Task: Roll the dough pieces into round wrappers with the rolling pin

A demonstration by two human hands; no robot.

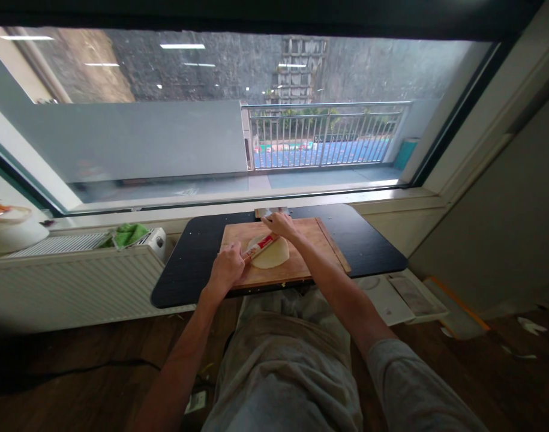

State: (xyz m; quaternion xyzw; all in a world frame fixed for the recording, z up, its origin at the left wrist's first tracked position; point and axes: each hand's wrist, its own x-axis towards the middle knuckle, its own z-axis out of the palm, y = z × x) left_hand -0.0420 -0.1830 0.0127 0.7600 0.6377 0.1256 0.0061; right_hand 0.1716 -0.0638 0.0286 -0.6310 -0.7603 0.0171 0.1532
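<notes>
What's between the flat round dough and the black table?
A wooden board. In the head view, the dough lies on the board, and the board lies on the black table.

The window [238, 117] serves as the reference. Beyond its glass, a grey wall [157, 141] occupies the left portion; a metal railing [323, 138] stands right of centre, with a teal container [407, 153] near the right edge. Below the window's left end, a white ribbed radiator [85, 285] carries a crumpled green cloth [129, 234]. A white vessel [6, 231] sits by the window's lower left corner.
</notes>
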